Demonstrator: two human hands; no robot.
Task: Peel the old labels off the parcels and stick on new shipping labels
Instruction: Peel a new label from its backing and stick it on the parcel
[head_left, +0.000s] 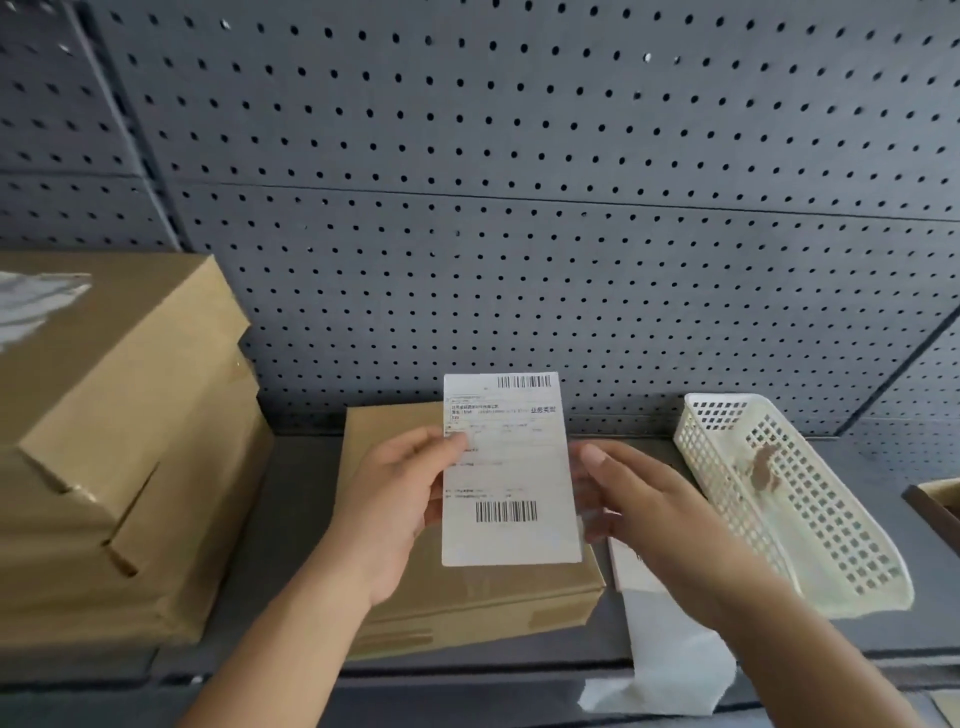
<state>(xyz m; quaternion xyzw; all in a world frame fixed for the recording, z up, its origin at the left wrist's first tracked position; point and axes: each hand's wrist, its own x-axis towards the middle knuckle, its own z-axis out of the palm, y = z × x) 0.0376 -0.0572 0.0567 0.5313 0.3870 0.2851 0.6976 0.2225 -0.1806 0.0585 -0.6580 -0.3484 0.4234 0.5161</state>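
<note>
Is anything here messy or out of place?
A white paper strip droops over the front edge of the shelf under the right hand, perhaps discarded backing. The cardboard boxes stacked at left sit skewed, edges not lined up. A brown scrap lies in the white basket; what it is, I cannot tell.

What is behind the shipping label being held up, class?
A flat cardboard parcel, with pegboard above it. The shipping label hides most of the parcel's top face, so any old label there cannot be seen.
</note>
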